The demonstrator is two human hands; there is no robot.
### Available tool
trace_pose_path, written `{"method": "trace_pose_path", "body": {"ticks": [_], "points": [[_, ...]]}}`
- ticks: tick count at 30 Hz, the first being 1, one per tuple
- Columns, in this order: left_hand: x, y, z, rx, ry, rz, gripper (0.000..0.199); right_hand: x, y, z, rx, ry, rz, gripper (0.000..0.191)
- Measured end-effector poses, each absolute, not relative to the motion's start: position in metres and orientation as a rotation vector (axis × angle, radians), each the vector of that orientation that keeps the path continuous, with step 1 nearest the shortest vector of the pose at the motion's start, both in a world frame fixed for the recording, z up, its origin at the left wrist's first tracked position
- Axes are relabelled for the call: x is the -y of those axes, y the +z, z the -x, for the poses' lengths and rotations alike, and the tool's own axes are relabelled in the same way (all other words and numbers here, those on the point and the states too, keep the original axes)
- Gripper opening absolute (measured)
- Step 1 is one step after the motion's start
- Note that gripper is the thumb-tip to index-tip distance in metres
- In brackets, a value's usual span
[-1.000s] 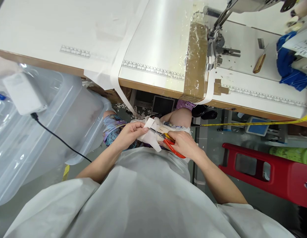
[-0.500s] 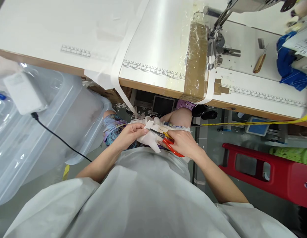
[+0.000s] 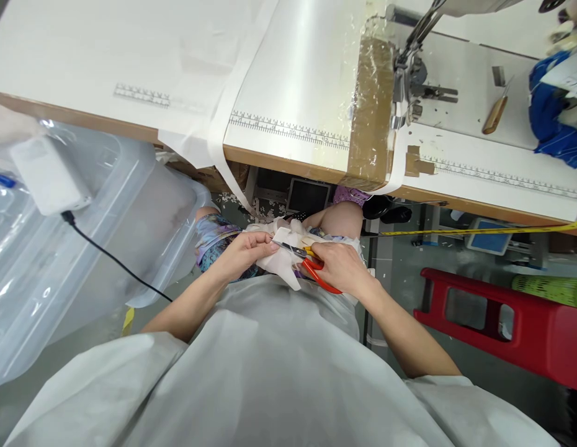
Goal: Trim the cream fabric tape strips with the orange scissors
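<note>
Scissors (image 3: 301,252) (red-handled) sit gripped in right hand (image 3: 338,264), pointing toward left hand (image 3: 246,251), which pinches white fabric (image 3: 283,266).

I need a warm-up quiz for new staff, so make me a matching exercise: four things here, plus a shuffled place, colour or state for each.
1. Scissors
2. Stool
3. White device
4. Wooden-handled tool

A. Lying on the white tabletop
B. Has a black cable attached
C. In the right hand
D. Red, at the picture's right edge

Pairs: 1-C, 2-D, 3-B, 4-A
</note>
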State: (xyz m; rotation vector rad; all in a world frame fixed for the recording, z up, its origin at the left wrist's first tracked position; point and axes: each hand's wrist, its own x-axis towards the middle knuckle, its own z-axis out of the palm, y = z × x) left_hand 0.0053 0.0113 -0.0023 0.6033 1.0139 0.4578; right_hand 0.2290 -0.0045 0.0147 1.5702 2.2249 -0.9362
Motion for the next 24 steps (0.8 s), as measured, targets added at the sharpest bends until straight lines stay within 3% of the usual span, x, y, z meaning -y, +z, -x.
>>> {"method": "trace_pose_path", "body": {"ticks": [10,24], "points": [[-0.012,-0.006,-0.004,-1.041,0.385,-0.672,0.042,0.005,0.004,-0.249,-2.132,-1.49,-1.584,0.056],[-0.014,-0.011,-0.001,-1.11,0.347,-0.684,0.045,0.005,0.024,-0.247,-2.142,-1.039,-1.48,0.05]]}}
